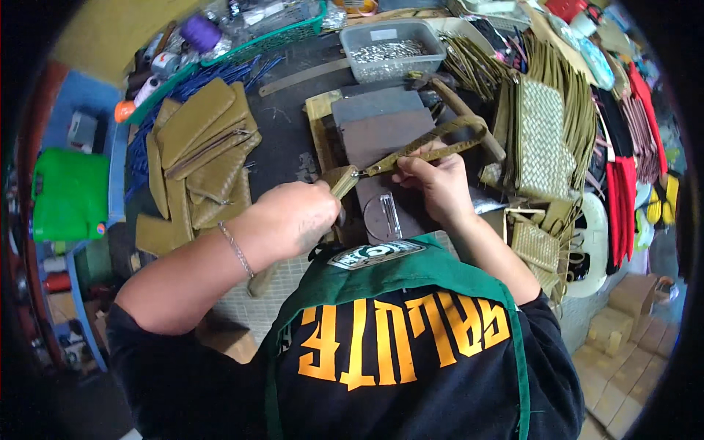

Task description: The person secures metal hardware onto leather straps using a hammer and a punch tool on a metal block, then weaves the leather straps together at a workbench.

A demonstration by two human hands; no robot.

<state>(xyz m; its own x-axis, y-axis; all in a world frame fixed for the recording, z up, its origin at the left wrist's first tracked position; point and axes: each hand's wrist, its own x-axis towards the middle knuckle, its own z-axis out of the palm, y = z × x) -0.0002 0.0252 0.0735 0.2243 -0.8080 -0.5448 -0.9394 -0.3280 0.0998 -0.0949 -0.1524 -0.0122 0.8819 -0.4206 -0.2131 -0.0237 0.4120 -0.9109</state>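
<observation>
Pinching an olive looped strap (396, 158), the right hand (444, 183) faces the left hand (304, 213), whose fist grasps an olive leather piece (340, 180); its fingertips are hidden. Strap and piece meet at small metal hardware (358, 174) between the hands, near the dark work block (385, 128). The step looks like joining or adjusting them there; the next move likely calls for steady alignment. From that joint, a hammer (469, 117) lies at two o'clock, a hardware tub (441, 59) at twelve, olive pouches (209, 128) at ten.
</observation>
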